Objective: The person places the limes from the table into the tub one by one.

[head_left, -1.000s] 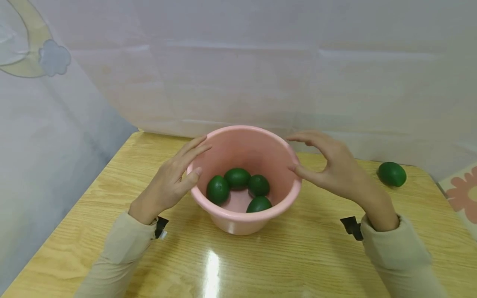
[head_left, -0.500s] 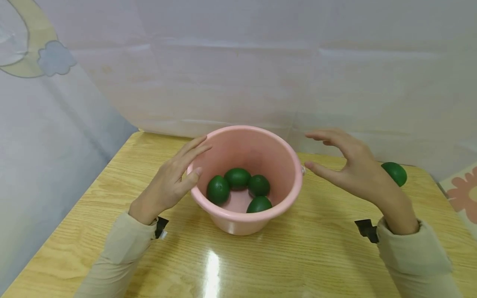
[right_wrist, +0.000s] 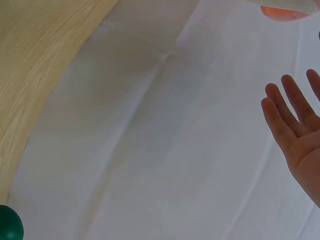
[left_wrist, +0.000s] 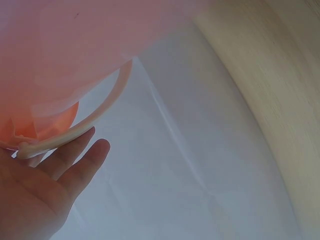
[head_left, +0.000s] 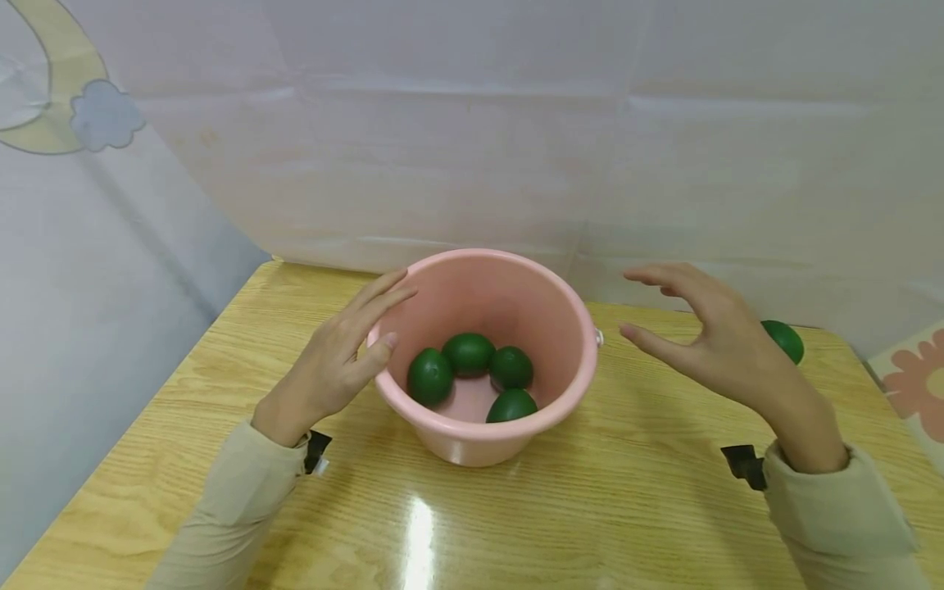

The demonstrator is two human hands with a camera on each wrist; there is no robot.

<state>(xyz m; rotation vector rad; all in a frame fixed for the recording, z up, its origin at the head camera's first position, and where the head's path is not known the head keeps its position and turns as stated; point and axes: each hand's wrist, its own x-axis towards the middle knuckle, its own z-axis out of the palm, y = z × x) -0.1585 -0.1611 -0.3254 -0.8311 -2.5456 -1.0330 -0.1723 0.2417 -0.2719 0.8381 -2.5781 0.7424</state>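
Observation:
A pink bucket (head_left: 472,453) stands on the table, tilted toward me in the head view. Several dark green oval fruits that look like avocados (head_left: 469,354) lie on its bottom. At its left side, my left hand (head_left: 324,360) touches the rim with fingers spread and nearly straight. The left wrist view has that hand's fingers (left_wrist: 82,167) beside the bucket's pale handle (left_wrist: 100,112). My right hand (head_left: 726,344) hovers right of the bucket, apart from it, thumb and fingers parted with nothing between them. Behind it, one more green fruit (head_left: 785,340) lies partly hidden.
The wooden table (head_left: 627,524) reaches back to a pale cloth backdrop (head_left: 472,147). A moon and cloud print (head_left: 106,115) marks the left cloth, a flower print (head_left: 922,381) the right. Black pieces sit at both wrists.
My right hand has left the bucket's right rim and moved rightward, so it now covers part of the lone fruit. My left hand and the bucket have stayed in place.

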